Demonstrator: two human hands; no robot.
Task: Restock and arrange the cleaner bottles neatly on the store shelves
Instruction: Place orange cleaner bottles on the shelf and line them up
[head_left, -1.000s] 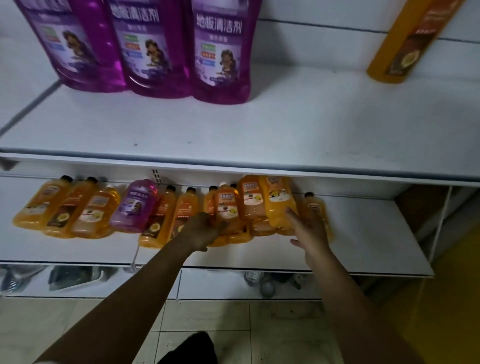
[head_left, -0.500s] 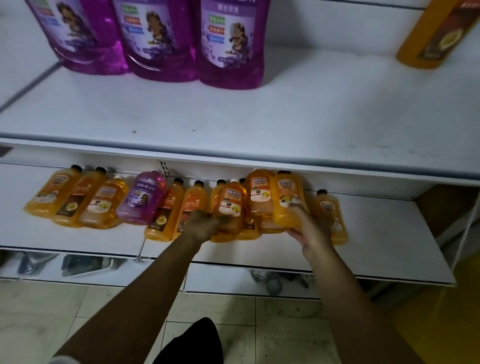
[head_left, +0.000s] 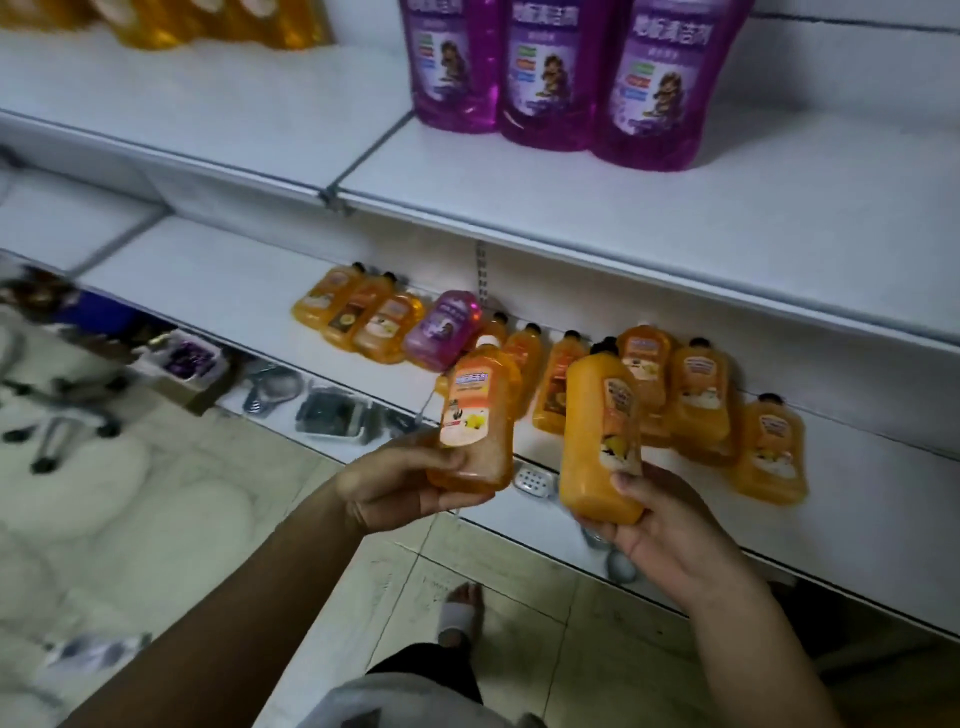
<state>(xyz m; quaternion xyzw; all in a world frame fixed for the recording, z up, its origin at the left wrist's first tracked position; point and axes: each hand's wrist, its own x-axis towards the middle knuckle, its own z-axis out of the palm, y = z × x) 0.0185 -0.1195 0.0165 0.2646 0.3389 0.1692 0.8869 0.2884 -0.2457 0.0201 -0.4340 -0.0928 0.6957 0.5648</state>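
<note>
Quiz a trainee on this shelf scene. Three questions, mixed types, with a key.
1. True or false: the left hand grips a white-capped bottle and the right hand grips a black-capped bottle.
2. Where is the small purple bottle? A) on the lower shelf, among orange ones B) on the floor C) in a hand
3. Fill in: ___ large purple bottles stand on the upper shelf.
Key: 1 true; 2 A; 3 three.
</note>
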